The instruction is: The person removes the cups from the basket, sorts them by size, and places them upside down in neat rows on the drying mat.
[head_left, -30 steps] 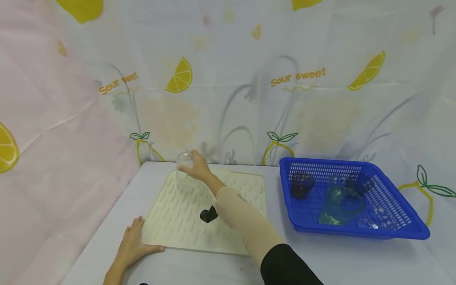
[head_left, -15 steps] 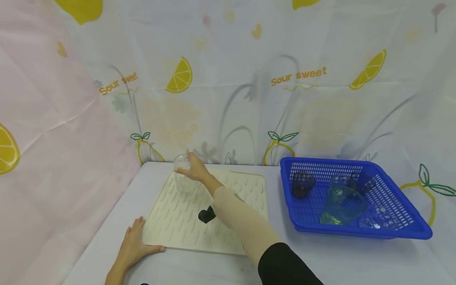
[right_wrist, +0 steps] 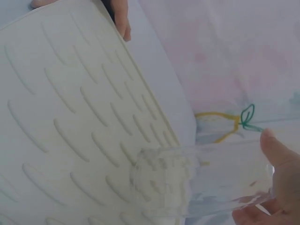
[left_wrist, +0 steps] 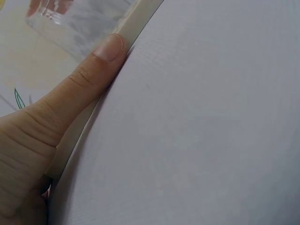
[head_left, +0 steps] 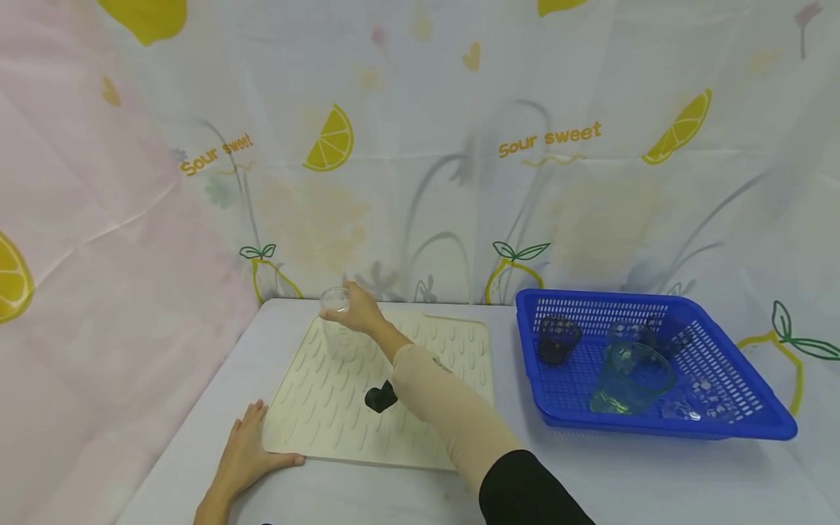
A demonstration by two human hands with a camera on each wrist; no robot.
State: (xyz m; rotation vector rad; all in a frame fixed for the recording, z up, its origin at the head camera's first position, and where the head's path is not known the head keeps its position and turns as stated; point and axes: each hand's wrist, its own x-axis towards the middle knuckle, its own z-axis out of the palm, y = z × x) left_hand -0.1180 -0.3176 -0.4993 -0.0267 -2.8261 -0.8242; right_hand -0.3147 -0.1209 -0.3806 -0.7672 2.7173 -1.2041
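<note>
At the drying mat's (head_left: 328, 415) eleven o'clock, the right hand (head_left: 361, 311) grips a clear tumbler (head_left: 337, 340) high; likely slick, rigid, breakable, safest held mid-wall. The left hand (head_left: 246, 450) spreads at eight.

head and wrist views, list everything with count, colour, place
Table: 1, white, underneath
Mat: 1, cream, on table
Tumbler: 1, clear, mat's far left
Basket: 1, blue, table's right
Small glass: 1, dark, basket's left
Large glass: 1, greenish, in basket
Other glassware: count unclear, clear and dark, in basket
Unidentified piece: 1, black, over mat
Backdrop: count unclear, pale, lemon-printed, behind
Left hand: 1, bare, mat's near-left corner
Right hand: 1, bare, gripping tumbler
Right sleeve: 1, beige and black, over mat
</note>
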